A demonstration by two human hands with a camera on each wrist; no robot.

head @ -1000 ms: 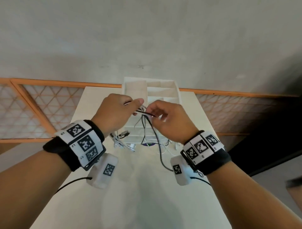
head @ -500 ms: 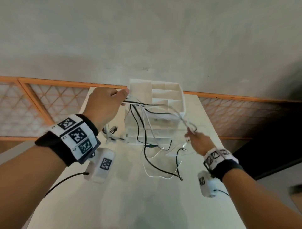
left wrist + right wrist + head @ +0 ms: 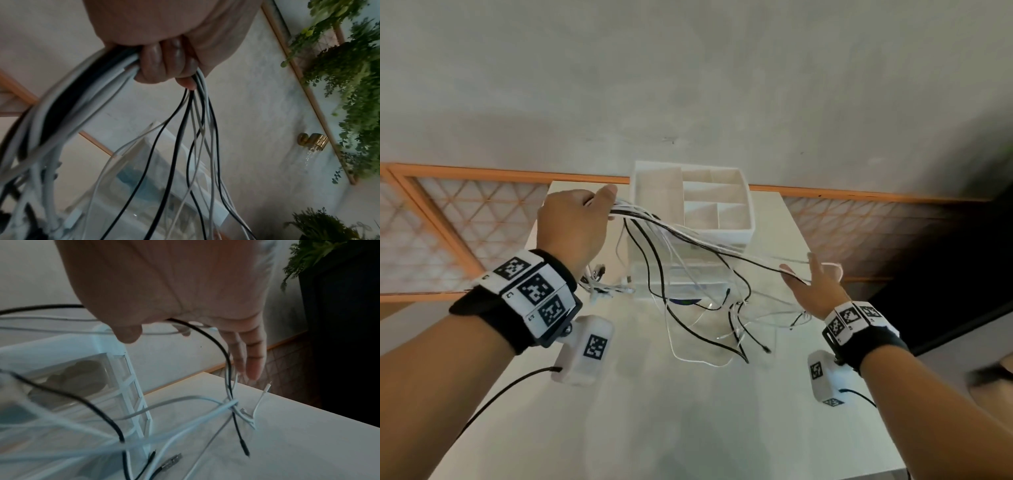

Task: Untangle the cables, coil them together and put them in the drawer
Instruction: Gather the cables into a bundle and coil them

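My left hand (image 3: 595, 209) is raised at the left of the white drawer unit (image 3: 743, 236) and grips a bunch of black and white cables (image 3: 688, 236). In the left wrist view its curled fingers (image 3: 168, 61) close round the cables (image 3: 185, 129). The strands stretch right to my right hand (image 3: 811, 277), whose fingers are spread and straight. A black cable (image 3: 216, 344) and white ones pass under its thumb and over the fingers (image 3: 252, 361). Loose cable ends (image 3: 739, 342) hang down onto the white table (image 3: 688, 428) in front of the unit.
The unit's top is an open divided tray (image 3: 688, 192); clear drawers (image 3: 82, 378) sit below it. More plugs (image 3: 602, 287) lie at its left foot. An orange lattice rail (image 3: 465, 222) and a grey wall stand behind the table. The table's right edge (image 3: 308, 407) is close to my right hand.
My hands have drawn apart: the left went up and left with the bunch, the right swept out to the right and spread its fingers, pulling the cables into long strands.
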